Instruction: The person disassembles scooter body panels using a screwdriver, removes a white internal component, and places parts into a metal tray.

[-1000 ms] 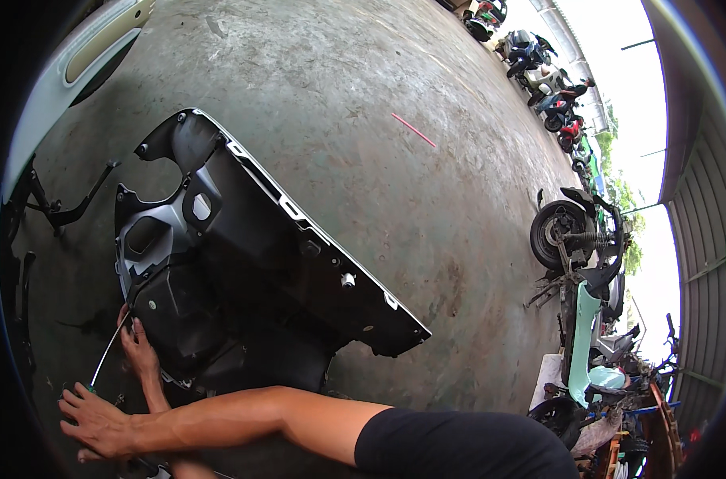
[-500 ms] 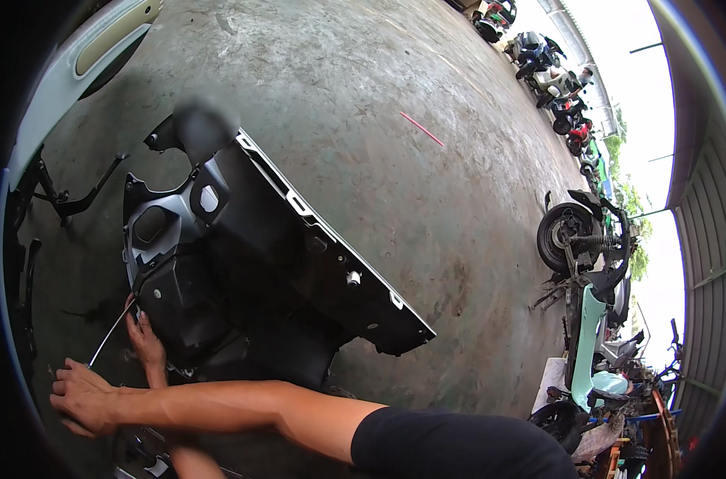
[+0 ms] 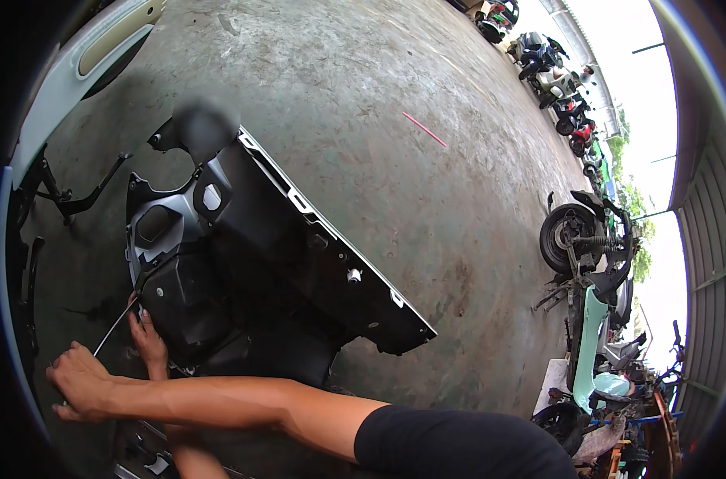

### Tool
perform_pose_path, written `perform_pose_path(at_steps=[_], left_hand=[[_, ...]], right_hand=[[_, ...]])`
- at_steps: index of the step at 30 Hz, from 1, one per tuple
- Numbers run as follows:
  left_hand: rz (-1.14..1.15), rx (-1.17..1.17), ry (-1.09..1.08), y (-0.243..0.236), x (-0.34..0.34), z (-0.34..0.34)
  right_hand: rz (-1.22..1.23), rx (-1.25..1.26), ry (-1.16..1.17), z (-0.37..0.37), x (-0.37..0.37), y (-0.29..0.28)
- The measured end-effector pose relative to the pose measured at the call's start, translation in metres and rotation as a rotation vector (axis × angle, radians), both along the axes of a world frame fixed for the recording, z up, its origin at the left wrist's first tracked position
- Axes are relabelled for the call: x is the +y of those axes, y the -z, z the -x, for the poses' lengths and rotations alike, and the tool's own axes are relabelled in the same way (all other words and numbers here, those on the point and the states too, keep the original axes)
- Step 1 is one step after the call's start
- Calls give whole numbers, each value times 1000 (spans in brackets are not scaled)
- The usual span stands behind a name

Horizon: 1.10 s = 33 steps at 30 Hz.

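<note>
the right hand [image 3: 80,383] reaches across at the lower left, its fingers closed in a fist around the handle end of a screwdriver [image 3: 114,329]; the handle itself is hidden inside the fist. the thin metal shaft slants up and to the right, its tip meeting the left edge of a large black plastic panel [image 3: 259,271]. the left hand [image 3: 149,342] is at that same edge, just beside the tip, its fingers pointing up against the panel; i cannot tell whether they pinch it or only rest there. its forearm passes under the right arm.

the panel lies on the concrete floor [image 3: 363,191], left of the middle of the view, with a pale rim [image 3: 331,227] along its upper right side and a grey section [image 3: 167,219] with openings at its left. a thin pink stick [image 3: 424,129] lies well apart from it. at the right stands a partly stripped motorbike [image 3: 586,263].
</note>
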<state>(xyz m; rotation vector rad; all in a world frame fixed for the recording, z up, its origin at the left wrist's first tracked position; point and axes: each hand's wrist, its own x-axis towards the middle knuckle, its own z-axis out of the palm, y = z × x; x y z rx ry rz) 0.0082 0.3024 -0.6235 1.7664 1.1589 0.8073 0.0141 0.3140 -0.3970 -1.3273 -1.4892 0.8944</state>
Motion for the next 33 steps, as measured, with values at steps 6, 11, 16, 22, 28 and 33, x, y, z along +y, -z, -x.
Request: perform_pose_path(at_steps=[6,11,16,22,28,33], left_hand=[[1,-21,-10,14,2,4],[5,-51,-18,16,3,8],[15,-55,-38,8,5,2],[15,-45,-80,4,9,15],[21,-55,-86,1,1,7],[13,-82,-142,-8,3,12]], right_hand=[[242,-3,-268,-13,21,-6],[-1,8,-445,-42,24,12],[-143,253,-288,-69,7,67],[58,411,-347,-78,2,82],[172,269,-308,-87,11,71],[157,122,-348,-84,6,67]])
